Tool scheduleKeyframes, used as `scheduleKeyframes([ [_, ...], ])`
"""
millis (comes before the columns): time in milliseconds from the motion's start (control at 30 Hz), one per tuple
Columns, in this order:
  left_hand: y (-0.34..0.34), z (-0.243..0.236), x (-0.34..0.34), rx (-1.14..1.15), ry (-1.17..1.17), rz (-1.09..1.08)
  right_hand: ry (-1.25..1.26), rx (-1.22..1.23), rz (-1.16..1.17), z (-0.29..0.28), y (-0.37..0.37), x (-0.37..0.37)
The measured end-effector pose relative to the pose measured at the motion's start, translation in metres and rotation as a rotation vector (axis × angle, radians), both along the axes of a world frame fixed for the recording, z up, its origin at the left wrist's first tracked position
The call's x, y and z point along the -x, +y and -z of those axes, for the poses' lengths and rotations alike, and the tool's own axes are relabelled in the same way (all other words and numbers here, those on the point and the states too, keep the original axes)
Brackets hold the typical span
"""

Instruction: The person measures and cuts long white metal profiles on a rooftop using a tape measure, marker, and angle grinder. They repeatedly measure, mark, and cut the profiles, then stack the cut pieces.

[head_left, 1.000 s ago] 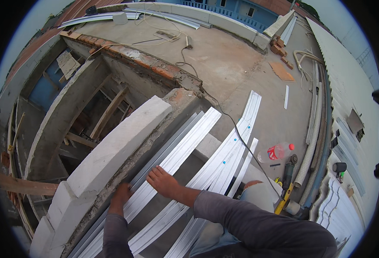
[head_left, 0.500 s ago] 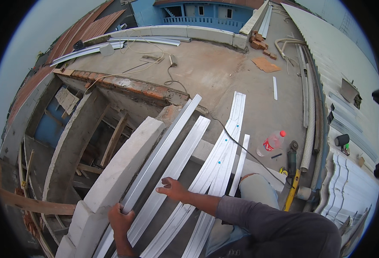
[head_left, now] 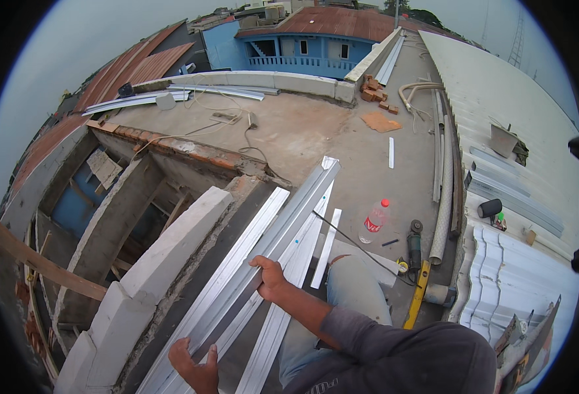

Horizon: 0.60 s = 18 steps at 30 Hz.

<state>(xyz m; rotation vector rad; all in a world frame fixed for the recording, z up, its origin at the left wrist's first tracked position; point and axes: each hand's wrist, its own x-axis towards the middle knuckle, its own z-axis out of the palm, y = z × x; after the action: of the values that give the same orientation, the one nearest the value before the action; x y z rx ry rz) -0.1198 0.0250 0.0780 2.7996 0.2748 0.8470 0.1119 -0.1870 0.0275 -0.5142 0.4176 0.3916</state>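
My right hand [head_left: 269,280] grips a long grey metal channel [head_left: 302,210], which lies diagonally over other pale metal strips [head_left: 277,341]. Lower down, my left hand [head_left: 194,364] has its thumb and fingers spread apart at the near part of the channel; whether it touches the metal is unclear. A pale channel [head_left: 270,203] runs alongside on the left, next to a white block wall [head_left: 171,249]. My bent knee in jeans [head_left: 352,289] is to the right of the strips.
An open pit with concrete walls [head_left: 105,230] is at left. At right are a plastic bottle [head_left: 373,223], angle grinder [head_left: 414,249], yellow level [head_left: 417,295], pipes [head_left: 444,197] and corrugated roofing [head_left: 513,289]. Bricks [head_left: 373,92] and a cable [head_left: 256,151] lie farther off.
The grey channel has been lifted from beside the block wall and moved right, over the other strips. My right hand has taken hold of it; my left hand's fingers have opened. The view has tilted up.
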Motion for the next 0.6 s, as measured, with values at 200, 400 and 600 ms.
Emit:
scheduleKeyframes([
  [200, 0.031, 0.031, 0.117, 0.148, -0.785, -0.776, 0.035, 0.259, 0.060, -0.026, -0.060, 0.014],
  [400, 0.112, 0.052, 0.175, 1.895, -1.576, -0.908, 0.062, 0.382, 0.022, -0.026, -0.081, 0.031],
  [600, 0.164, 0.064, 0.200, 1.766, -1.427, -0.608, -0.011, 0.294, 0.107, -0.010, -0.104, 0.044],
])
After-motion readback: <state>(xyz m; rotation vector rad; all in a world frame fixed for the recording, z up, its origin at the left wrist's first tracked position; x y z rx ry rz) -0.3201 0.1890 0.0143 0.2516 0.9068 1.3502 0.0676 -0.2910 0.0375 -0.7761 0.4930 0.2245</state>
